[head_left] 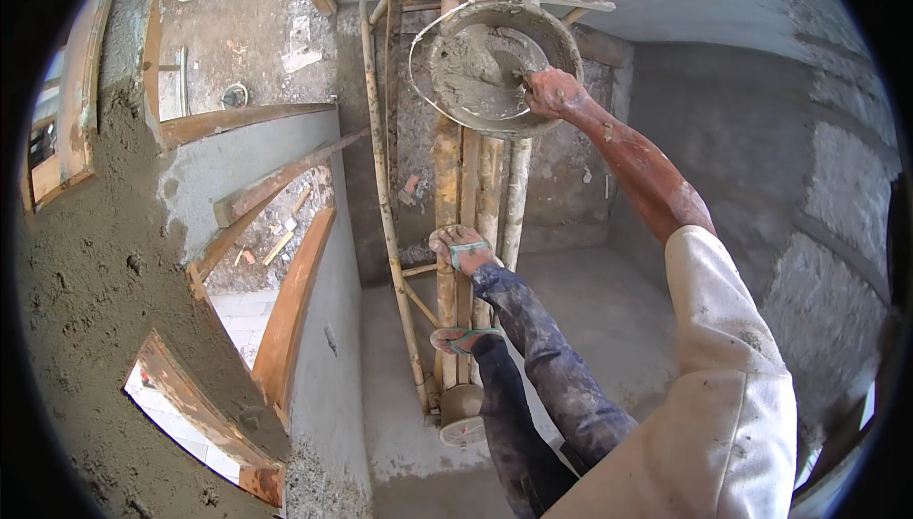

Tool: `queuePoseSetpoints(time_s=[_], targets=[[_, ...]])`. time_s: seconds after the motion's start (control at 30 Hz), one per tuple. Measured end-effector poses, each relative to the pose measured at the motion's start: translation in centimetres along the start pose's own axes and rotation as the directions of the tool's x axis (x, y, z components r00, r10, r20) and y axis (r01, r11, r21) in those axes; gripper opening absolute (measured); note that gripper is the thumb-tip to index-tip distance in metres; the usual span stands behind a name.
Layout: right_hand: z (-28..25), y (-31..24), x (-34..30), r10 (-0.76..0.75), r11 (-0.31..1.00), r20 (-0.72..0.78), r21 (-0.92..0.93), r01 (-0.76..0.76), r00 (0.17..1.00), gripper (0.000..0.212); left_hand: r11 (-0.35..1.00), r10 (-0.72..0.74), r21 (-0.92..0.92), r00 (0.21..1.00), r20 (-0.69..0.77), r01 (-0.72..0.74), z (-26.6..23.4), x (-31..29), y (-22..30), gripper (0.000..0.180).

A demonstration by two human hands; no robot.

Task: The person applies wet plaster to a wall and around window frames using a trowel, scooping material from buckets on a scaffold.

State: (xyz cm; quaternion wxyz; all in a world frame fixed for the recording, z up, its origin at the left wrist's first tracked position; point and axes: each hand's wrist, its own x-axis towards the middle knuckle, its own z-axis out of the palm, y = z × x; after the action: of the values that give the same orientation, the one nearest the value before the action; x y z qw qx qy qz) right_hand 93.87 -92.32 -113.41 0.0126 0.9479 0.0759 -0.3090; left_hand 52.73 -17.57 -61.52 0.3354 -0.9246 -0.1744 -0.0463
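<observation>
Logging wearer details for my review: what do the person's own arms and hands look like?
The right hand wears no glove; the forearm is bare with pale smears. A cream sleeve ends near the elbow, with a seam and grey stains. The left hand and arm are out of view.

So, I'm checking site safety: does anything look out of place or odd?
The person's open sandals rest on narrow scaffold poles above the floor, which looks like precarious footing. Untidy rubble also lies beyond the wooden frame.
</observation>
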Motion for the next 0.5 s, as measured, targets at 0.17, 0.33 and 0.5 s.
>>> queuePoseSetpoints(time_s=[0.17,0.33,0.5], targets=[[2.9,-0.1,0.1,0.038,0.934,0.084,0.352,-0.065,0.996,0.038,1.000,-0.003,-0.008,1.000,-0.004,0.003,0.9,0.9,0.3,0.107],[2.3,-2.7,-3.2,0.071,0.775,0.025,0.627,-0.072,0.997,0.036,0.999,-0.007,0.033,1.000,-0.028,0.008,-0.3,1.7,-0.5,0.110],[1.6,-2.6,-5.4,0.143,0.689,0.077,0.708,-0.155,0.987,0.037,0.997,-0.029,0.069,0.997,-0.076,0.034,-2.7,2.8,-2.0,0.113]])
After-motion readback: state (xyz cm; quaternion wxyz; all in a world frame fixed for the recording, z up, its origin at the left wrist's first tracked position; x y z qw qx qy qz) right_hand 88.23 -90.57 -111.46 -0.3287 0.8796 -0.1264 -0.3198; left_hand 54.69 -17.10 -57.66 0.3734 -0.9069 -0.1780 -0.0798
